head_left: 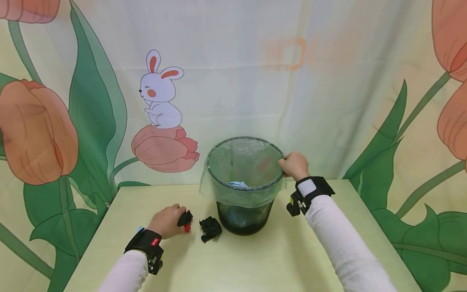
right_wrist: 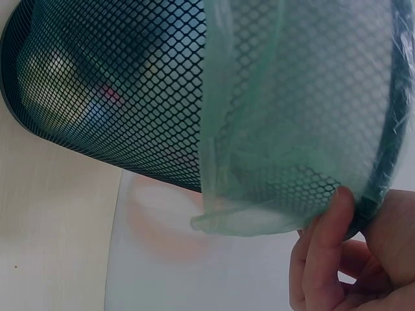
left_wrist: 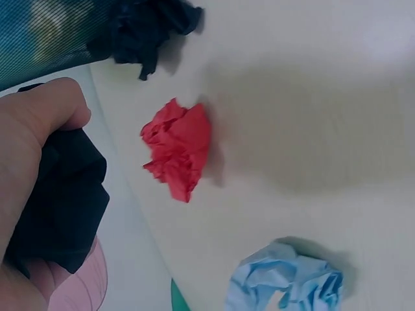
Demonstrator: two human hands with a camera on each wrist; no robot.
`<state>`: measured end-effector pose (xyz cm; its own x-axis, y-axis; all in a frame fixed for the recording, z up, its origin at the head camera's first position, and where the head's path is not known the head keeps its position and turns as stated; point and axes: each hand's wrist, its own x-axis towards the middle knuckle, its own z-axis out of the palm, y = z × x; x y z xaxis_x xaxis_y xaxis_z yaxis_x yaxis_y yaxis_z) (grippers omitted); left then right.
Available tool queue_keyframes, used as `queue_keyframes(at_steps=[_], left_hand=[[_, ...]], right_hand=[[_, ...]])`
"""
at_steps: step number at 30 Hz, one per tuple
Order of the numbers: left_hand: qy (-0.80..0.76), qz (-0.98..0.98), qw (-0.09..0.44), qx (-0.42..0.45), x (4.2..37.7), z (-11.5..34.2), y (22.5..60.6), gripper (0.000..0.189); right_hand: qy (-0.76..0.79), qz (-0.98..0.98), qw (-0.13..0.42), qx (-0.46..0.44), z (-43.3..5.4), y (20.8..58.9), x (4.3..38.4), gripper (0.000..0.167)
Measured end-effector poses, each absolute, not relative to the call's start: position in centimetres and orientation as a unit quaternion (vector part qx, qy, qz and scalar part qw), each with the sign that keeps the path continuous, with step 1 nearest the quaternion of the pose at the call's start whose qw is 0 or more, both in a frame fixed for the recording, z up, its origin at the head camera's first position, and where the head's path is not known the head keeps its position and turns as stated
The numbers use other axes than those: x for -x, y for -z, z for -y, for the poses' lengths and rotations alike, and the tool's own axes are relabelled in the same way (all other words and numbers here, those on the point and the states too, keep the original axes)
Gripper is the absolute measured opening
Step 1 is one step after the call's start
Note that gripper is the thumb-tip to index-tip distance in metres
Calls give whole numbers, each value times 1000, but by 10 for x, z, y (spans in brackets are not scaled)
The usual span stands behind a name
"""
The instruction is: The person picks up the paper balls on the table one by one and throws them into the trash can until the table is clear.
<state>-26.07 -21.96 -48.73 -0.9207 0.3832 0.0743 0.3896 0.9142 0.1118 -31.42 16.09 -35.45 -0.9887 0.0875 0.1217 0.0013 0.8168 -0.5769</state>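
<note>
My left hand point(head_left: 166, 221) holds a crumpled black paper ball point(left_wrist: 65, 197) above the table, fingers and thumb curled round it. Below it on the table lies a crumpled red paper ball point(left_wrist: 178, 149), mostly hidden by the hand in the head view. A second black paper ball point(head_left: 210, 228) lies beside the base of a mesh wastebasket point(head_left: 242, 221). My right hand point(head_left: 296, 165) grips the basket's rim point(head_left: 245, 189) on its right side, fingers outside over the pale green liner bag point(right_wrist: 259, 129).
A crumpled light blue paper ball point(left_wrist: 285, 278) rests on the table point(head_left: 292, 259) near the left wrist. Inside the basket, more light blue paper point(head_left: 238, 184) shows. A printed curtain point(head_left: 233, 81) with flowers and a rabbit hangs directly behind the table.
</note>
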Motion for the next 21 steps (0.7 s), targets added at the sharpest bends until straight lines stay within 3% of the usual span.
queue_keyframes(at_steps=[21], left_hand=[[43, 977, 46, 203, 287, 221, 415, 45]], right_hand=[[-298, 952, 69, 29, -161, 356, 316, 45]])
